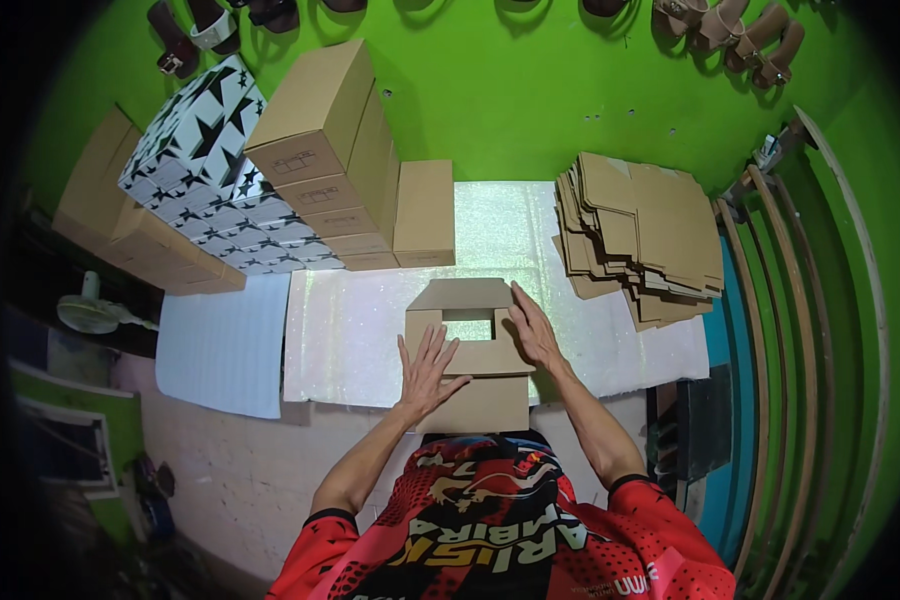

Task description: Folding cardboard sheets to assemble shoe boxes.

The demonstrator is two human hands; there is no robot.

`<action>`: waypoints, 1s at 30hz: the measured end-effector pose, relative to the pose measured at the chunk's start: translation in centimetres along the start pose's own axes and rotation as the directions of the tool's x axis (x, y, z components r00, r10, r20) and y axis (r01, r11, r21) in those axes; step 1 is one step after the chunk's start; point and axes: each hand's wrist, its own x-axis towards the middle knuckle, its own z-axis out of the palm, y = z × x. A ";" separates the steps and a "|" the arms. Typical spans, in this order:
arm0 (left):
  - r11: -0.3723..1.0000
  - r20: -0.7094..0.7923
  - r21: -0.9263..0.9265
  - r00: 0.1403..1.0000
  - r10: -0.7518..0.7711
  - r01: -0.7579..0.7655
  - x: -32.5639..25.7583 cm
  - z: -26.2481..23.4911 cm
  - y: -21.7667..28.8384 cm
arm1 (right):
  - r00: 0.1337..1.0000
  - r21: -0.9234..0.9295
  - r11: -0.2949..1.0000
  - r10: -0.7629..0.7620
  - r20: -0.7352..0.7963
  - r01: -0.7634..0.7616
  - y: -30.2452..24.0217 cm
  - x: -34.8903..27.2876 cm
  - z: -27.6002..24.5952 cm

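Table cover (340, 345): is overhung at its near edge by carton (480, 359).
Left hand (430, 372): spread, nothing gripped.
Right hand (536, 336): outstretched, nothing gripped.
Overhang: tipping could be caused by pressing.

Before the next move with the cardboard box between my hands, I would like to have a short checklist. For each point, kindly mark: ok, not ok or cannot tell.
1. Left hand on the cardboard box: ok, spread over its left side.
2. Right hand at the box: ok, along its right edge.
3. Top closed: not ok, a rectangular gap shows in the middle.
4. Far flap folded in: not ok, it extends outward, away from the person.
5. Hands pressing firmly: cannot tell, force is not visible.
6. Flattened cardboard stack clear of the box: ok, apart on the right.
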 end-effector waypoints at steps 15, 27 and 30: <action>0.976 -0.264 -0.218 0.962 -0.063 0.004 -3.5 2.9 -2.0 | 0.969 -0.499 0.834 -0.239 0.055 0.234 -1.5 1.2 2.8; 0.986 0.035 -0.032 0.987 -0.160 0.161 -1.3 0.6 0.8 | 0.979 -0.518 0.839 -0.077 0.187 0.165 -0.4 2.0 5.2; 0.987 0.070 0.011 0.984 -0.162 0.162 -0.6 0.5 1.1 | 0.981 -0.533 0.828 -0.099 0.167 0.174 -0.4 1.9 5.4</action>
